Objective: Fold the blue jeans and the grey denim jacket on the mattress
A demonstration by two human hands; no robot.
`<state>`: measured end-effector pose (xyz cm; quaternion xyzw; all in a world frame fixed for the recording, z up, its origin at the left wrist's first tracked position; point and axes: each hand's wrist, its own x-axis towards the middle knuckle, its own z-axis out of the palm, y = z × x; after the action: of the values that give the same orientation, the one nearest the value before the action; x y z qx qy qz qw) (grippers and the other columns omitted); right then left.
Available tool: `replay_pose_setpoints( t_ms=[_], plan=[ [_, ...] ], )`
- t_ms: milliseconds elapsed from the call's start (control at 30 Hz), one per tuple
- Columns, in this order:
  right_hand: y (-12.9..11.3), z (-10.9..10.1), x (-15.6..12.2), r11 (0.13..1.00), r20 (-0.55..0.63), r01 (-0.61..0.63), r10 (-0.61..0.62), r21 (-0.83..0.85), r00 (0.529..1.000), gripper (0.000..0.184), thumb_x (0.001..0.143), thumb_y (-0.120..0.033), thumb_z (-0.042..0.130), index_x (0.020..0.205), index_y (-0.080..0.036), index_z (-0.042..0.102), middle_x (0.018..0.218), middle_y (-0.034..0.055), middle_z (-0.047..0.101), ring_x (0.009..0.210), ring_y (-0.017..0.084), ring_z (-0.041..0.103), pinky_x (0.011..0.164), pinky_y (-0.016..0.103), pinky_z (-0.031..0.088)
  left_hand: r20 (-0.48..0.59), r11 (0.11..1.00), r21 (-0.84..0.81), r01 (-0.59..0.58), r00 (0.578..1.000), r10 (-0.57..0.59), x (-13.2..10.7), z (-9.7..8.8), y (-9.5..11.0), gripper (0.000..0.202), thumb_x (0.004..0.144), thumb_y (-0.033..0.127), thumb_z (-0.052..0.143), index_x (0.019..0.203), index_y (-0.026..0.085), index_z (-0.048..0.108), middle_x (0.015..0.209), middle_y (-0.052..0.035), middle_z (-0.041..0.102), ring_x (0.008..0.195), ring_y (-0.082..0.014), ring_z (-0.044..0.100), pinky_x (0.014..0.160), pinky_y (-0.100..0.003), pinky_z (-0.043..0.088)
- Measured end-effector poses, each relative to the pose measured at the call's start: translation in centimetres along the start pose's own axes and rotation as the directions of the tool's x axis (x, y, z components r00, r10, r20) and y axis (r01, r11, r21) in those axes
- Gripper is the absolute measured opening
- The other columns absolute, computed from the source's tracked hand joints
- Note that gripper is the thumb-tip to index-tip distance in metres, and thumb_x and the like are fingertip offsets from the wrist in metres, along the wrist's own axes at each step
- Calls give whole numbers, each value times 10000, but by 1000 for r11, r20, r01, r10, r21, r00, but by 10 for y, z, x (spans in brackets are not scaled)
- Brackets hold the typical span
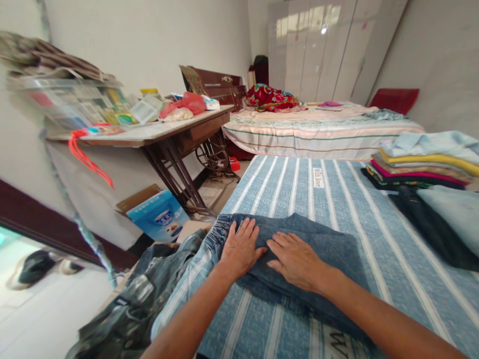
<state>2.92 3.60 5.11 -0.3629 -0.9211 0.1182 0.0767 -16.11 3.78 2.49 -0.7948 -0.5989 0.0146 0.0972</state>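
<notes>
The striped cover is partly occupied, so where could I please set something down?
The striped cover is bare beyond the folded denim, toward its far edge, and between the denim and the black garment at right. It is crowded at right by the clothes stack, and where the left hand and right hand lie on the denim.

A blue-and-white striped bedsheet [288, 184] printed "With love" covers the near bed. Folded denim trousers [337, 249] lie on it, gathered waistband at its left edge; to the right rest a folded clothes stack [422, 172], a black garment [430, 219] and a pale-blue garment [456, 212].
</notes>
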Motion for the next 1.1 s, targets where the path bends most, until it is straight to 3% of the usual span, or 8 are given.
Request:
replay_pose_setpoints(
  t_ms=[267,533,667,767,833,933,1033,1100],
  plan=[
    [0,29,28,994,41,-105,104,4,994,726,826,-502,523,1386,-64,373,1428,216,369,1336,349,295,1069,473,265,48,999,-54,8,999,-6,-5,11,-6,549,913,493,372,1361,181,433,1492,-76,301,1395,-248,202,1082,-562,194],
    [2,24,28,993,80,-116,114,32,990,739,804,-524,534,1391,-101,380,1452,203,331,1345,354,268,1063,479,259,69,990,-143,15,998,-5,-2,11,-6,516,885,436,455,1334,184,460,1464,-105,361,1380,-272,242,1078,-580,195],
    [2,20,30,992,89,-126,122,33,988,786,774,-551,564,1391,-101,378,1448,201,333,1330,357,285,1054,480,266,-74,960,-280,23,996,-46,-9,3,-18,463,875,349,483,1296,154,484,1446,-121,389,1361,-256,292,1088,-483,272],
    [2,20,31,992,90,-121,118,33,989,812,761,-562,583,1399,-108,367,1453,204,324,1325,360,291,1051,485,264,-253,908,-392,145,932,-259,-23,-4,-36,475,839,331,522,1260,114,493,1447,-165,367,1371,-283,259,1106,-457,258],
    [3,21,31,992,96,-122,119,30,988,814,763,-578,576,1398,-114,368,1454,202,326,1322,358,296,1047,487,266,-265,799,-508,322,824,-500,-35,-5,-47,537,776,347,591,1248,112,489,1435,-187,371,1364,-328,260,1103,-499,243],
    [4,23,32,992,101,-125,122,26,987,824,770,-613,547,1395,-106,370,1445,204,341,1321,355,297,1047,487,263,15,375,-774,510,607,-795,-52,-3,-53,673,666,383,700,1248,131,475,1348,-190,472,1276,-357,403,1046,-524,331],
    [3,23,32,992,95,-121,118,31,988,886,749,-664,535,1398,-87,358,1439,216,341,1321,366,288,1049,494,253,323,-108,-900,422,481,-815,-61,-6,-47,731,596,319,769,1239,140,470,1267,-165,544,1182,-304,515,986,-437,426],
    [1,23,32,992,100,-123,119,38,988,947,714,-710,536,1399,-83,352,1435,231,338,1321,381,280,1045,512,248,421,-288,-894,343,429,-799,-63,-12,-43,723,558,242,793,1206,147,487,1234,-147,564,1131,-282,553,906,-389,486]
  ],
)
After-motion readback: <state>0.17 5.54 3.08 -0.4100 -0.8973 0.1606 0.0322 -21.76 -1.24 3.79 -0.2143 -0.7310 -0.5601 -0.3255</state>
